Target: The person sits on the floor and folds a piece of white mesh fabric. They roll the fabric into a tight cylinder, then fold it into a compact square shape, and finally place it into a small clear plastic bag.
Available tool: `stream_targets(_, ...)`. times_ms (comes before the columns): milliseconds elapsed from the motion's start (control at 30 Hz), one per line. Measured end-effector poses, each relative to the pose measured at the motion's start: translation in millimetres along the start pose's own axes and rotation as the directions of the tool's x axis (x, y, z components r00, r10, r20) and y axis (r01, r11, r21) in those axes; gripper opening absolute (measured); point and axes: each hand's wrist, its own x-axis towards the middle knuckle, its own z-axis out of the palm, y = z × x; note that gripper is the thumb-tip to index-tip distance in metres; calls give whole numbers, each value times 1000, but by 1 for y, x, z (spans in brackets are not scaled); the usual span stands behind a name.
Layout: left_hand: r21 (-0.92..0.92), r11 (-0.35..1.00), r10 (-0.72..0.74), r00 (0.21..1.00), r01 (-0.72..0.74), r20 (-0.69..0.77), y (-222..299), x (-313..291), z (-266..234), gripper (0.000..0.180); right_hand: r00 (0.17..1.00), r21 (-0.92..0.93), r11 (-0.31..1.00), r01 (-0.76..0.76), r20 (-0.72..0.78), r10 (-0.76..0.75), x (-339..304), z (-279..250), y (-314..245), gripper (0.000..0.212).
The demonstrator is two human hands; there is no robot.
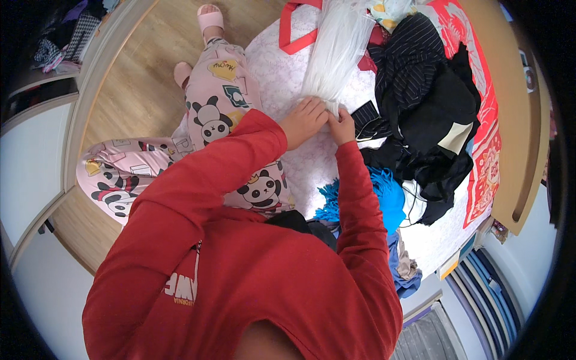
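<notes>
Material (340,51), white and sheer, has its gathered end pinched by left hand (304,122) and right hand (342,126).

Wood-grain floor (129,78) shows at ten o'clock, edged by light wood trim (99,66). At nine o'clock stands a cabinet (36,150) with pale fronts; toward ten, clothes (78,36) fill an open space. A bed (267,66) in a pale marbled sheet spreads from twelve to four o'clock, glaringly bright near four. A wooden panel (525,150) curves past three, and folded fabrics (483,300) sit in a row at four.
</notes>
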Motion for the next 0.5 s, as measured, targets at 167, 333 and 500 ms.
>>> stream_targets(167,-22,999,28,1000,-28,3,-9,3,6,33,885,-56,950,306,-352,-305,3,-20,-50,20)
stream_targets(333,13,998,66,997,-66,-33,-7,4,4,32,958,283,959,0,-275,81,74,-23,-52,33)
stream_targets(500,-168,982,79,997,-82,-24,-15,1,16,34,946,61,986,153,-298,-128,101,-10,-72,19)
